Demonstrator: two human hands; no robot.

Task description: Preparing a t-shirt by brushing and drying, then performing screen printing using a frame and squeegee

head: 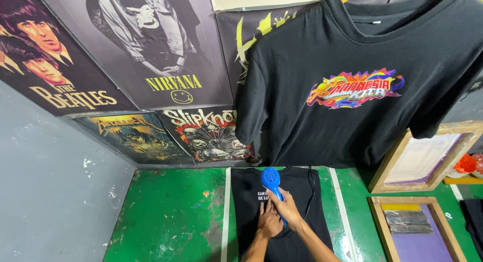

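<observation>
Hands low in the frame, just right of centre, forearms reaching up from the bottom edge. Right hand (288,207) closed around the handle of a blue hair dryer (272,184), round head tilted up and away, a dark cord (312,189) trailing off to its right. Left hand (269,221) flat, fingers together, holding nothing, pressed on a black shirt on the pallet (256,232), just below a small white print (263,195) at the chest. Dryer head close above that print, nearly touching the cloth. Likely trouble from here: heat kept too long on one spot, so close, scorching the fabric or blistering the ink; wet ink smudged by the pressing palm sliding upward; cord dragging across the print. Around the pallet, a green counter (171,216), paint worn and chipped, white stripes either side of the cloth. At lower right, a wooden printing screen (410,227) lying flat with purple mesh; behind it a second wooden screen (422,156) leaning upright, and an orange tub (465,165) at the right edge. Farther back, upper right, a black hanging shirt (352,56) with a bright multicoloured chest graphic, on a wooden hanger. Upper left, band posters (151,56) covering the wall, grey bare wall (50,191) beneath them.
</observation>
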